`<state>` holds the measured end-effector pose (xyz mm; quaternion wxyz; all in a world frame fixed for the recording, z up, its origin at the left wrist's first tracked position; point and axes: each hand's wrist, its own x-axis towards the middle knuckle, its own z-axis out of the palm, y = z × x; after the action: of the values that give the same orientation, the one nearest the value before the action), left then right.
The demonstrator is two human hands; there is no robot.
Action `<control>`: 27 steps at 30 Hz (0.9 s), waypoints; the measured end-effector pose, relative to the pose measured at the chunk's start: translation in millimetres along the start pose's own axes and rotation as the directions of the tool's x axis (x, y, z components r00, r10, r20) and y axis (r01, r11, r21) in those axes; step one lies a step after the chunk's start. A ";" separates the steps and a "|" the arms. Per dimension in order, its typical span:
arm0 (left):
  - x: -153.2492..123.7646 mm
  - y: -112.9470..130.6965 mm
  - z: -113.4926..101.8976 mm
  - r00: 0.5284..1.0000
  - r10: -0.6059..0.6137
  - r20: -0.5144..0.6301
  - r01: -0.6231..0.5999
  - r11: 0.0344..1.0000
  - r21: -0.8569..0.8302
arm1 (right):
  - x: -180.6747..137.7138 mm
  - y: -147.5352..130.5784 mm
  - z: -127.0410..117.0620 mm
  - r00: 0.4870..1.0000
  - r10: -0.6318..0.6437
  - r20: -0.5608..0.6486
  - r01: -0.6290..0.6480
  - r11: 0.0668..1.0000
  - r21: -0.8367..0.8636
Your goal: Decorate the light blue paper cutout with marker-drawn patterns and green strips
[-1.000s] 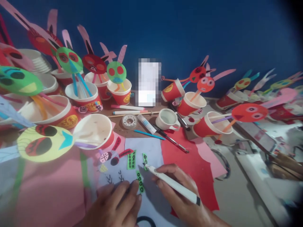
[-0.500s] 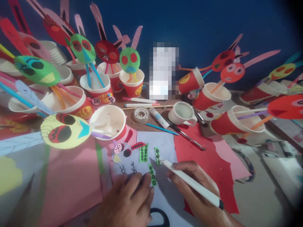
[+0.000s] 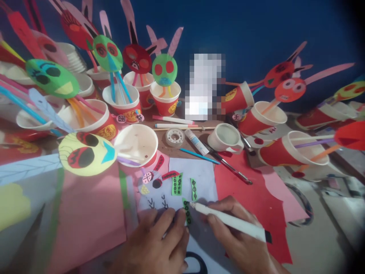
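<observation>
My right hand (image 3: 236,228) grips a white marker (image 3: 230,220) with a black end. Its tip is at the upper part of a green paper strip (image 3: 187,214) bearing black circles. On the light blue paper (image 3: 203,171), my left hand (image 3: 159,239) lies palm down beside that strip, fingers a little bent, fingertips at its edge; what lies under them is hidden. Another narrow green strip (image 3: 194,189) and a wider green piece (image 3: 177,184), both with drawn circles, lie just above. A dark scissors handle (image 3: 203,262) shows beside my left hand.
Red paper cups (image 3: 165,101) with paper-faced figures line the back and both sides. Behind the paper lie a tape roll (image 3: 175,137), a glue tube (image 3: 196,142), a white mug (image 3: 225,137) and pens (image 3: 230,167). Red paper (image 3: 251,194) is to the right, pink paper (image 3: 91,205) left.
The marker tip has moved from the narrow upper green strip down and left to the lower strip. The whole view has shifted slightly. My left hand stays on the paper.
</observation>
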<state>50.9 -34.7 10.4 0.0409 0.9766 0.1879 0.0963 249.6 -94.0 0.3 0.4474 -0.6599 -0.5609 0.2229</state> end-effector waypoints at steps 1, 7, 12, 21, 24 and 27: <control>0.4 0.4 -1.5 1.000 0.001 0.008 -0.001 1.000 -0.008 | 1.2 -0.3 0.5 1.000 0.014 0.016 -0.014 1.000 0.006; 0.4 0.2 -3.0 1.000 -0.011 0.020 0.011 1.000 -0.025 | 3.8 -3.0 2.7 0.999 0.045 0.026 -0.045 0.999 -0.001; -0.3 -1.0 -0.1 1.000 0.005 0.008 -0.005 0.999 -0.041 | 4.1 -3.1 2.2 1.000 0.008 0.024 -0.008 0.999 -0.036; 0.9 0.1 -4.9 0.997 -0.004 0.074 0.007 0.999 -0.037 | 1.5 -3.0 0.8 0.999 0.014 0.029 -0.012 0.996 -0.087; 0.1 0.0 -4.0 0.997 0.010 0.074 -0.007 0.999 -0.038 | 2.2 -3.7 2.1 0.999 0.008 0.037 -0.004 0.995 -0.101; 0.0 -0.3 -5.7 0.996 0.010 0.087 -0.006 0.999 -0.049 | 2.4 -3.4 1.6 0.998 -0.015 0.055 0.022 0.992 -0.127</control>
<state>49.7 -34.1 15.9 0.0726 0.9793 0.1796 0.0586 247.1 -91.2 2.9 0.3909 -0.6758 -0.5920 0.2000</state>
